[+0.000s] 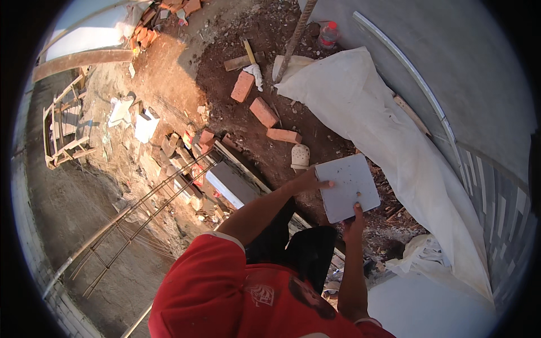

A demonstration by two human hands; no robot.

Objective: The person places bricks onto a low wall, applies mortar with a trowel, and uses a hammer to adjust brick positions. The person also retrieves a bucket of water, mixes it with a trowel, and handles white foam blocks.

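Tile (348, 187), pale grey and square, is what we've got up in both hands here, held out flat in front of us above the dirt, a bit right of the middle of the view. Our left hand (309, 181) is clamped on its left edge, with a finger lying over the top face, and our right hand (355, 221) pinches the near edge with the thumb on top. So both hands are closed on it, neither one spread wide.

For handling it well, we'd say keep the grips on two different edges like this so it can't pivot, and keep it level. A thin slab like that probably chips if a corner knocks something, and the grey wall (468, 73) curving along the right is close.

The ground is rough going. It's red-brown soil (225, 67) scattered with loose bricks (264, 111) on the far side, plus a pale clog-type shoe (300, 156) just left of the tile. A big white sheet (366, 107) is draped from the far side down the right, along the foot of the wall. A rebar cage (141, 219) lies across the near left, a wooden ladder frame (65, 127) sits further out on the left, and there's a plastic bottle with a red cap (328, 34) on the far side. Strong sun, hard shadows, and not much flat footing anywhere.
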